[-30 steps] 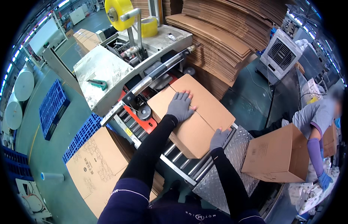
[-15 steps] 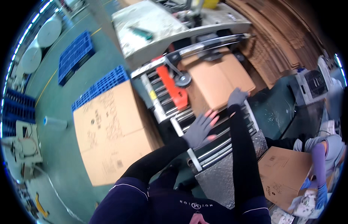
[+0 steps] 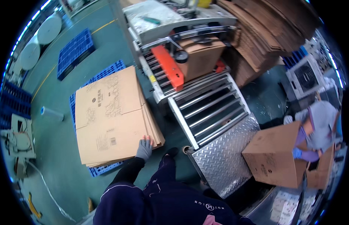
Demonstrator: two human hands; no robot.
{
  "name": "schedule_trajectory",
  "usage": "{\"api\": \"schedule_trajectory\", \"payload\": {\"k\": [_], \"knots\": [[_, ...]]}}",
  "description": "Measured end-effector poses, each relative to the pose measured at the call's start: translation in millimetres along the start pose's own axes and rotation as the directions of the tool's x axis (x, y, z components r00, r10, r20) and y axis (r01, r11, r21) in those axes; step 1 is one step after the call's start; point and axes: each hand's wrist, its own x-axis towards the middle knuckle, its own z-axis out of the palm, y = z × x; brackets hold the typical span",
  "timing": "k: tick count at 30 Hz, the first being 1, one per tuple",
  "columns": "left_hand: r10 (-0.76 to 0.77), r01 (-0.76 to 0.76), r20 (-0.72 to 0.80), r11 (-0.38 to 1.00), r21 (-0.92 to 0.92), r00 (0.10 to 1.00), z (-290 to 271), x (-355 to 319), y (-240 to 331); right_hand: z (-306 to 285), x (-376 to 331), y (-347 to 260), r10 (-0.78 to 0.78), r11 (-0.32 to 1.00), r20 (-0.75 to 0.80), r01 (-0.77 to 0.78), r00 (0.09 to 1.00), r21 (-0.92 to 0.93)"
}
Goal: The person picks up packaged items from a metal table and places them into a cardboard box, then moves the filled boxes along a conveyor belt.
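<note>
My left hand (image 3: pixel 144 147), in a grey fingertip-free glove, rests at the near right corner of a stack of flattened cardboard cartons (image 3: pixel 107 108). Its fingers are stretched out over the top sheet. The stack lies on a blue plastic pallet (image 3: pixel 92 171) to my left. My right hand does not show; only a dark sleeve runs off at the lower right. Ahead, a closed cardboard box (image 3: pixel 204 62) sits in the taping machine, beside its orange side guide (image 3: pixel 167 68) and a black roller (image 3: pixel 181 56).
A roller conveyor (image 3: pixel 210 108) ends at a diamond-plate metal sheet (image 3: pixel 227 157). At right, a co-worker's gloved hand (image 3: pixel 307 154) reaches to an open carton (image 3: pixel 272 157). Flattened cardboard (image 3: pixel 257 30) is piled behind. Another blue pallet (image 3: pixel 75 52) lies at far left.
The box has gone forward off the near rollers into the machine. Both my hands have left it; the left swung to the carton stack, the right went out of view. My view has turned.
</note>
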Motion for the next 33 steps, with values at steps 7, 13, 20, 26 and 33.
{"api": "schedule_trajectory", "payload": {"k": [7,13,20,26,33], "knots": [[0.172,-0.181,-0.155,0.983,-0.045,0.973,-32,-17,-12,55,-127,66,0.172,0.967,-0.001,-0.169,0.985,0.192],[0.399,-0.395,-0.143,0.67,-0.629,0.906,-264,-92,104,-142,-176,-174,-0.24,-0.027,-0.165,0.163,0.957,0.986],[0.365,-0.785,-0.745,0.522,-0.334,0.559,-317,-178,168,-213,-279,-224,-0.362,0.229,-0.688,0.775,0.629,0.589],[0.261,-0.783,-0.81,0.522,-0.339,0.525,-350,-179,158,-269,-489,-105,-0.509,0.539,-0.813,0.841,0.284,-0.043],[0.01,-0.495,-0.973,0.862,-0.109,0.231,-437,-120,122,-214,-609,-23,-0.237,0.967,-0.938,0.16,0.254,-0.201]]}}
